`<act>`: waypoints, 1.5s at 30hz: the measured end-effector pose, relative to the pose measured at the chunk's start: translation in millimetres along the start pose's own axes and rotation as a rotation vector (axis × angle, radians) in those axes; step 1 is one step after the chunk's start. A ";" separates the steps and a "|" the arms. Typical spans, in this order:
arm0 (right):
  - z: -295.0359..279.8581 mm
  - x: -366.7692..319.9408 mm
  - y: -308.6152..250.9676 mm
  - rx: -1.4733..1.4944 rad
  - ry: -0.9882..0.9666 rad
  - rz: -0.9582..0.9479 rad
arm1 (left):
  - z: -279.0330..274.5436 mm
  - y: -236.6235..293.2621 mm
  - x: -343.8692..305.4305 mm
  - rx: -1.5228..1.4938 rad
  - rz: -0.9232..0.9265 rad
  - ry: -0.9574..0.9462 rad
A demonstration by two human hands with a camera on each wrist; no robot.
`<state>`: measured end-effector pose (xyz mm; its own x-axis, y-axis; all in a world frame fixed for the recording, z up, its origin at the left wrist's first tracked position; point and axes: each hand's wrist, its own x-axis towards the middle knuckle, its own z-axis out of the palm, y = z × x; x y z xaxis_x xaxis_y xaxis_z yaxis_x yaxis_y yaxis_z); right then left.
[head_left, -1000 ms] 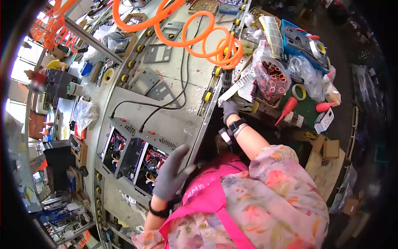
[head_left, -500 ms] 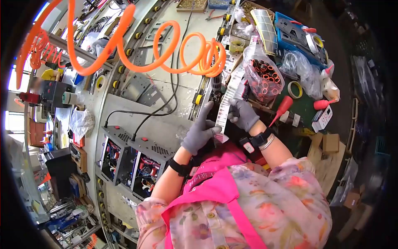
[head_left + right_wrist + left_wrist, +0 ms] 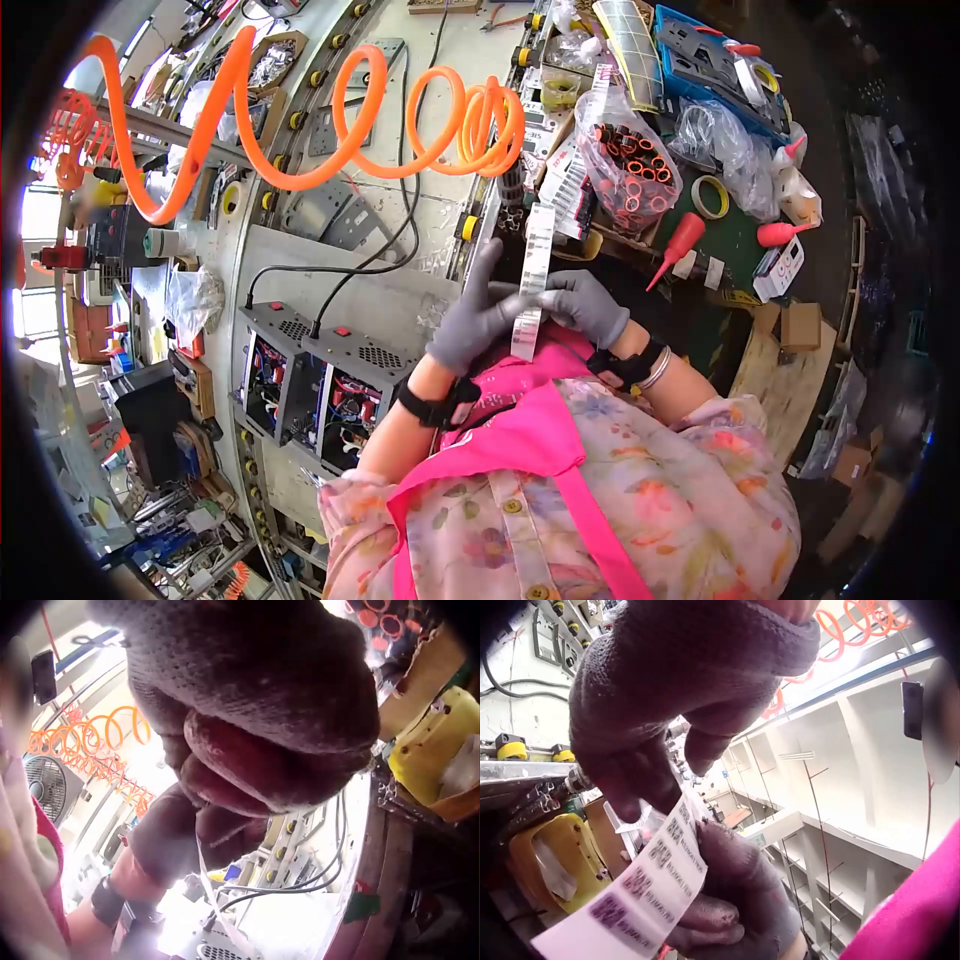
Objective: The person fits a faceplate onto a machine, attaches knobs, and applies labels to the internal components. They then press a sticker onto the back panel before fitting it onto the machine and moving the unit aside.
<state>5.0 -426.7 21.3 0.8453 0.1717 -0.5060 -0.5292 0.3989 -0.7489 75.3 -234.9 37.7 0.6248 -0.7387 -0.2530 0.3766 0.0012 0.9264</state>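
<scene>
A white strip of printed labels (image 3: 535,265) stands between the two gloved hands in front of the pink apron. My left hand (image 3: 468,328) meets its left edge, one finger pointing up and away; the other fingers bend at the strip. From the other side my right hand (image 3: 588,305) pinches the strip with curled fingers. The left wrist view shows rows of square codes on the labels (image 3: 641,891), with the left hand (image 3: 675,675) above and the right hand (image 3: 742,892) below. In the right wrist view the right hand (image 3: 262,697) hides most of the contact.
Opened metal housings (image 3: 345,350) with cables stand on the bench at left. An orange coiled hose (image 3: 290,165) hangs across the bench. To the right lie a bag of red-rimmed parts (image 3: 630,170), a tape roll (image 3: 710,197), a red bottle (image 3: 680,245) and a blue crate (image 3: 715,75).
The right hand came back from the bench side with the strip, and the left hand rose to meet it. Since then the strip has become more upright and the hands have drawn closer together.
</scene>
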 end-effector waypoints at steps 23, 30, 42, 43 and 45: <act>20.6 -27.7 -32.9 -0.807 0.136 -0.817 | 28.8 19.9 -19.8 0.494 0.029 0.172; 20.5 -26.6 -35.5 -0.887 0.163 -0.845 | 33.9 29.6 -22.2 0.612 0.061 0.198; 28.1 -24.6 -37.1 -0.868 0.186 -0.887 | 31.3 38.3 -20.2 0.115 -0.009 0.214; 27.8 -22.4 -35.9 -0.939 0.209 -0.956 | 30.4 40.9 -18.9 0.194 0.009 0.201; 25.6 -21.2 -35.5 -1.061 0.203 -0.955 | 32.1 47.3 -20.6 0.307 0.022 0.217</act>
<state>7.7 -421.4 69.6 0.9239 0.0623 0.3775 0.3424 -0.5752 -0.7429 58.3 -241.3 95.7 0.7730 -0.5809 -0.2549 0.1594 -0.2111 0.9644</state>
